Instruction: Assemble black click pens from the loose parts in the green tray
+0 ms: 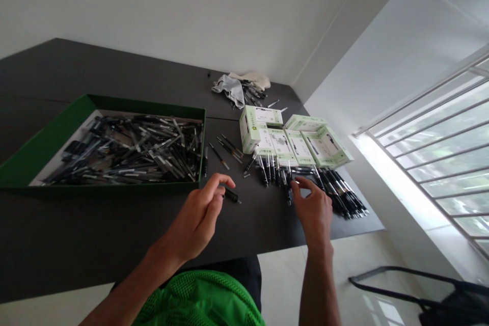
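My left hand (pixel 196 219) is closed, with thumb and fingers curled together. A short black pen barrel (pixel 233 196) with a narrow tip sticks out from its fingers; the rest is hidden behind the hand. My right hand (pixel 315 209) pinches thumb and forefinger together over the row of pens, around something small and pale that I cannot make out. Beneath and left of it lie several loose black pens (pixel 286 188) with clear ends. To its right, a bundle of black pens (pixel 344 196) lies side by side near the table's edge.
A green box (pixel 145 107) full of jumbled pen parts stands at left. Several pen refills (pixel 219 155) lie beside it. Pale green cartons (pixel 250 135) stand behind the pens. A grey cloth (pixel 230 89) and more pens lie at the back. A black chair frame (pixel 401 270) stands at lower right.
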The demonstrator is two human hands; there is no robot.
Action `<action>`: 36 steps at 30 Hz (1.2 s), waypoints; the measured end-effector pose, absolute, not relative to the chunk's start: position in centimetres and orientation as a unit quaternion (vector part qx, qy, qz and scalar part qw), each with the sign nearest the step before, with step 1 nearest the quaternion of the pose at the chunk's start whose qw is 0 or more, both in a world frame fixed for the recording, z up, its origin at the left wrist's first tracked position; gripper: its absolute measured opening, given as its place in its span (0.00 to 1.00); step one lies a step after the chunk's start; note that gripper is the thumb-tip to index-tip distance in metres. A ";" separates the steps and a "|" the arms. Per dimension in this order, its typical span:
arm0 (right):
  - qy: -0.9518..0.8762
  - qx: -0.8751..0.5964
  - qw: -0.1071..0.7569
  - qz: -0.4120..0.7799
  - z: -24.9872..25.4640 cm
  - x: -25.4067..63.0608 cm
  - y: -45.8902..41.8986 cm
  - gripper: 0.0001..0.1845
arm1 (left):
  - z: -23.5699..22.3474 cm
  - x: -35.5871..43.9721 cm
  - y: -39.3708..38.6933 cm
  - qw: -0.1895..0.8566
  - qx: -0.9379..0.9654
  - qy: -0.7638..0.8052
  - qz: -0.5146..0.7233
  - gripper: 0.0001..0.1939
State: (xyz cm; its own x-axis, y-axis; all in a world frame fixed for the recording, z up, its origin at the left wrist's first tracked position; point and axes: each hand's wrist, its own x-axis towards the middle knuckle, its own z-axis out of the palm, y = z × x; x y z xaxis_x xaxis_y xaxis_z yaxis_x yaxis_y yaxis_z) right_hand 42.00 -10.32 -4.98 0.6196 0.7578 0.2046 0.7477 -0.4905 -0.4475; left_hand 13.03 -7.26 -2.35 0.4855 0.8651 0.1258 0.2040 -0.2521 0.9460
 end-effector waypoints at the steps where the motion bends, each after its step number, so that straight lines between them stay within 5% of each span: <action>1: -0.441 -0.856 0.268 0.000 -5.1 42.1 -10.4 0.22 | -2.6 13.0 -7.4 0.488 0.710 0.373 0.343 0.18; 13: -0.407 -0.823 0.387 -0.084 -4.4 45.6 -12.6 0.21 | -3.0 14.4 -7.9 0.584 0.640 0.347 0.360 0.13; 20: -0.404 -0.855 0.308 -0.105 -4.6 50.5 -14.5 0.21 | -2.6 13.7 -7.7 0.538 0.669 0.385 0.339 0.13; 29: -0.530 -0.782 0.328 -0.017 -4.8 45.8 -12.0 0.20 | -2.8 13.9 -7.6 0.527 0.679 0.389 0.330 0.14; 36: -0.504 -0.829 0.240 0.028 -4.3 43.4 -8.1 0.22 | -2.9 13.9 -7.6 0.526 0.682 0.389 0.328 0.14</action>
State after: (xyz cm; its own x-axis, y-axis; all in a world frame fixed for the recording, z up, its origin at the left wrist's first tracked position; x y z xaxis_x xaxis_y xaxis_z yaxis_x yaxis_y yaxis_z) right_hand 43.42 -8.08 -4.28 0.4899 0.8494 0.1961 0.8228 -0.3762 -0.4259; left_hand 13.92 -7.58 -2.91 0.4832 0.8747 0.0378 0.1849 -0.1442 0.9721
